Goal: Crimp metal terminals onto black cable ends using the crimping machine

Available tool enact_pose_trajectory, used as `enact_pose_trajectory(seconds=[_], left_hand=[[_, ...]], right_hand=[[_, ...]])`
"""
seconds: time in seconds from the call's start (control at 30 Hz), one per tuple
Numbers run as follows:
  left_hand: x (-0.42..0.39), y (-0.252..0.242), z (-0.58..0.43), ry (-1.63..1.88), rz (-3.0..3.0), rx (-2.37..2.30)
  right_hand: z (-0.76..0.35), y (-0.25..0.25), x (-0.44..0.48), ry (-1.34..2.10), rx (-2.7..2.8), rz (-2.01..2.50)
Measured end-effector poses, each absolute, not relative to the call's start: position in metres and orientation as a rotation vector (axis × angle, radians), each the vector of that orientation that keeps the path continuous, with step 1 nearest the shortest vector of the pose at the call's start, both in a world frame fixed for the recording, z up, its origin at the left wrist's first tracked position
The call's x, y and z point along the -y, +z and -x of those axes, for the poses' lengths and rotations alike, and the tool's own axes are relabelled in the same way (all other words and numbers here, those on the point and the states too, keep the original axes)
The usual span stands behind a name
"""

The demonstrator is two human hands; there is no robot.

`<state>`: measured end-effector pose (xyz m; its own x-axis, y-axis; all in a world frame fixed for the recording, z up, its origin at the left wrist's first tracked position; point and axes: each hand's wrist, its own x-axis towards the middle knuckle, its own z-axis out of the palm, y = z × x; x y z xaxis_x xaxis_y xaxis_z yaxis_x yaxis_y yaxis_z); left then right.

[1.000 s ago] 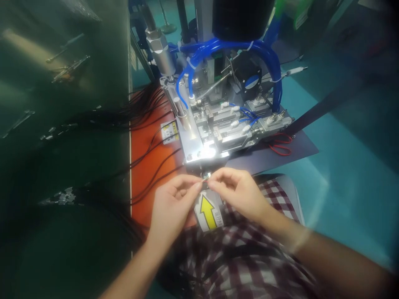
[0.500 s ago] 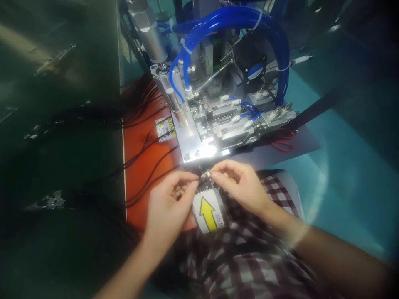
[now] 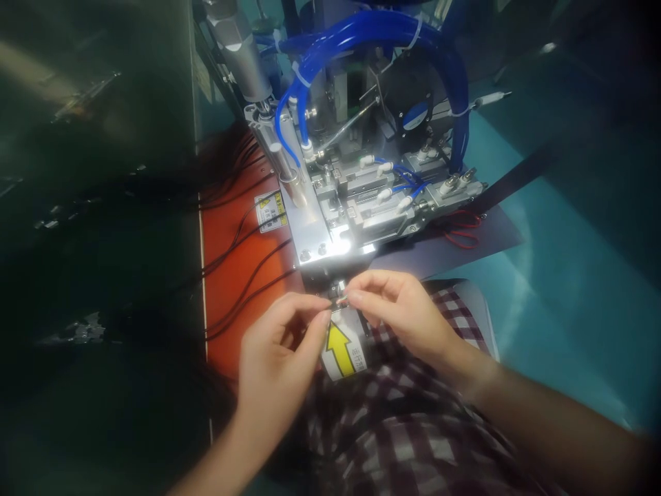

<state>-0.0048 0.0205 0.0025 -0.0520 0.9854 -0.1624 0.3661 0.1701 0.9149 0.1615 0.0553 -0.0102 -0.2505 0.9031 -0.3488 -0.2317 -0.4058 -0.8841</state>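
Observation:
My left hand [image 3: 279,351] and my right hand [image 3: 400,313] meet just below the front edge of a metal machine [image 3: 341,207]. Both pinch a small cable end [image 3: 338,299] between thumb and forefinger, the fingertips almost touching. The piece is tiny and mostly hidden by my fingers. Under my hands lies a white label with a yellow arrow [image 3: 341,348] that points toward the machine.
Blue air hoses [image 3: 382,34] arch over the machine. Several thin black cables [image 3: 242,255] run across an orange mat [image 3: 232,275] at the left. A red wire loop [image 3: 462,231] lies at the machine's right. My checked shirt [image 3: 403,427] fills the foreground. A dark cabinet stands at the left.
The view shifted slightly, so the machine sits a little higher and to the left. My hands stay pinched together at the machine's front edge, the left one now lower over the arrow label.

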Motion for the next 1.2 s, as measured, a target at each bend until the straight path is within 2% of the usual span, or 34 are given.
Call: enact_pose_trajectory(seconds=[0.2, 0.33, 0.53, 0.8, 1.03, 1.2], left_hand=[[0.000, -0.002, 0.001, 1.060, -1.420, -1.546], [0.012, 0.001, 0.000, 1.117, -1.429, -1.477], [0.019, 0.019, -0.005, 0.925, -1.349, -1.294], [0.026, 0.025, -0.010, 0.941, -1.318, -1.356], [0.025, 0.023, -0.002, 0.843, -1.107, -1.290], [0.026, 0.016, 0.000, 0.929, -1.070, -1.311]], right_hand=[[-0.165, -0.010, -0.044, 1.943, 0.785, 1.060], [-0.167, -0.004, -0.031, 1.936, 0.879, 1.119], [-0.169, 0.006, -0.007, 1.638, 1.328, 1.253], [-0.172, 0.003, 0.008, 1.337, 1.590, 1.287], [-0.171, 0.009, 0.011, 1.328, 1.622, 1.222], [-0.168, 0.009, 0.012, 1.231, 1.640, 1.170]])
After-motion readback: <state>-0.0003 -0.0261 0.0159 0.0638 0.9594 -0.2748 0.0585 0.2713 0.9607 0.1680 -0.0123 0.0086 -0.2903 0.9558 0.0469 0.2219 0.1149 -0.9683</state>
